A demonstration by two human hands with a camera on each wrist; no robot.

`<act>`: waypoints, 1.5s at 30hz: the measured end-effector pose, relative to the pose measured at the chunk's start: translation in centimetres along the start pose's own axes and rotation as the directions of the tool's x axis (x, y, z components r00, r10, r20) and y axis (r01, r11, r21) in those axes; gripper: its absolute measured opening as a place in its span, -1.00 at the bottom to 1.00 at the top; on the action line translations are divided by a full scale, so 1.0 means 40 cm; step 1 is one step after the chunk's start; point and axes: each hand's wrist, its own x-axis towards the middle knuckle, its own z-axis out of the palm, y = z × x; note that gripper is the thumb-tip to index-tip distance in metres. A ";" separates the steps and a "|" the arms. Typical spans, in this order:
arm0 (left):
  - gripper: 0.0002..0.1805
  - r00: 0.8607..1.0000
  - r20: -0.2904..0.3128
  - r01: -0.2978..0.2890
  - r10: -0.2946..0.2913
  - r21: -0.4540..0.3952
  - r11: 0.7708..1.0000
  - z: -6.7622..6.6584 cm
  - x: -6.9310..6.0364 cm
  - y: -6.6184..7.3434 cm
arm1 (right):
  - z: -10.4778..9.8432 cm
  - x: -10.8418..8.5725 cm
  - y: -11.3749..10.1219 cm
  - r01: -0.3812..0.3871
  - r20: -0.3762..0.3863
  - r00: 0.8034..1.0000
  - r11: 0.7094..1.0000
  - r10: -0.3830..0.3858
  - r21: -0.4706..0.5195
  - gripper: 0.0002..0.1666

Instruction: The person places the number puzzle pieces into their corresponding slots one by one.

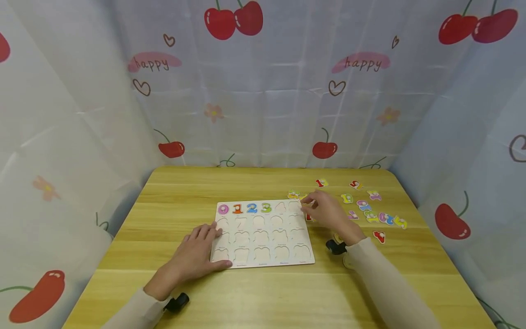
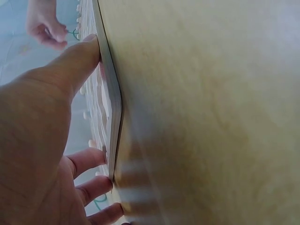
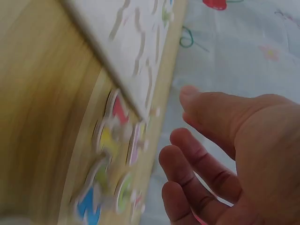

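A white number board [image 1: 269, 264] lies on the table, with pieces 0, 1, 2 and 3 in its back row and hollow outlines elsewhere. My left hand [image 1: 193, 256] rests at the board's left side, thumb on the front left corner, fingers spread along the left edge; the left wrist view shows the thumb [image 2: 75, 65] and fingertips touching the board's rim [image 2: 115, 103]. Over the back right corner is my right hand [image 1: 326, 211]. In the right wrist view its fingers are bent, with a gap between the thumb [image 3: 206, 105] and fingers, and no piece is visible there.
Loose coloured number pieces lie right of and behind the board, among them a red 4 [image 1: 379, 236], a green-yellow piece [image 1: 347, 198] and a red-yellow piece [image 1: 355, 184]. Some are beside or under the right forearm. A cherry-patterned curtain [image 1: 267, 137] hangs behind the table [image 1: 263, 297].
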 end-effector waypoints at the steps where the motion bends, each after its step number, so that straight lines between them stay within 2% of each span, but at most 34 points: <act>1: 0.21 1.000 0.001 0.002 -0.002 0.001 1.000 0.001 0.000 0.000 | -0.009 -0.012 0.012 0.005 -0.006 1.000 1.000 -0.005 -0.005 -0.78; 15: 0.20 1.000 -0.018 -0.003 0.003 0.004 1.000 0.002 -0.006 0.004 | -0.144 -0.178 0.202 0.029 -0.037 0.999 0.998 -0.031 -0.051 -0.68; 21: 0.23 1.000 -0.017 0.003 -0.003 0.008 1.000 0.006 -0.009 0.005 | -0.181 -0.253 0.285 0.046 -0.080 0.995 0.997 -0.051 -0.064 -0.68; 24: 0.22 1.000 -0.022 0.004 -0.003 0.016 1.000 0.006 -0.006 0.004 | -0.192 -0.284 0.328 0.034 -0.085 0.996 0.997 -0.040 -0.075 -0.67; 29: 0.21 1.000 -0.022 0.006 -0.005 0.023 1.000 0.005 -0.004 0.004 | -0.206 -0.328 0.376 -0.019 -0.047 0.999 1.000 0.018 -0.022 -0.66; 34: 0.20 1.000 -0.028 0.001 -0.001 0.019 1.000 0.005 -0.005 0.004 | -0.218 -0.357 0.408 -0.030 -0.063 0.998 0.999 0.029 -0.010 -0.73; 39: 0.20 0.999 -0.034 -0.003 0.004 0.020 1.000 0.007 -0.003 0.000 | -0.215 -0.367 0.457 0.022 -0.079 0.997 0.999 -0.018 0.048 -0.80; 43: 0.21 1.000 -0.030 -0.004 0.005 0.021 1.000 0.008 -0.003 -0.002 | -0.218 -0.369 0.458 -0.017 -0.054 0.998 0.998 0.020 0.062 -0.82; 45: 0.21 1.000 -0.028 -0.003 0.003 0.017 1.000 0.009 -0.004 -0.001 | -0.224 -0.370 0.436 -0.064 -0.036 0.997 0.998 0.065 0.027 -0.83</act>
